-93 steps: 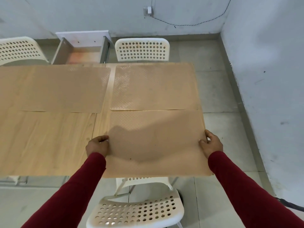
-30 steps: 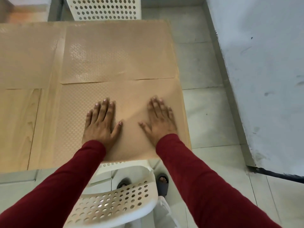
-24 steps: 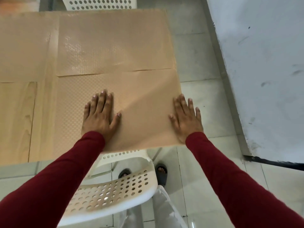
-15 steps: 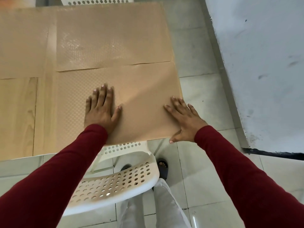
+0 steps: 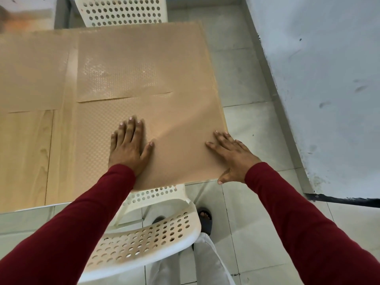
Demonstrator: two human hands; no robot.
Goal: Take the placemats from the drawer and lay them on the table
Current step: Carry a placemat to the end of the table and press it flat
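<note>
Three tan textured placemats lie on the wooden table [image 5: 26, 157]. The nearest placemat [image 5: 178, 128] covers the table's near right corner. My left hand [image 5: 129, 147] presses flat on its middle, fingers spread. My right hand [image 5: 232, 155] rests flat on its near right corner, thumb hanging past the table's edge. A second placemat [image 5: 139, 60] lies just beyond it, and a third placemat [image 5: 33, 73] lies at the far left. The drawer is only a blurred orange-grey shape [image 5: 24, 19] at the top left.
A white perforated chair [image 5: 144, 239] stands tucked under the near edge, just below my arms. Another white chair [image 5: 121, 11] stands at the far side. A pale wall [image 5: 318, 79] runs close along the right, with tiled floor [image 5: 246, 79] between it and the table.
My right hand has slid from the placemat's middle out to its right edge and down to the near right corner. My left hand has stayed flat in place.
</note>
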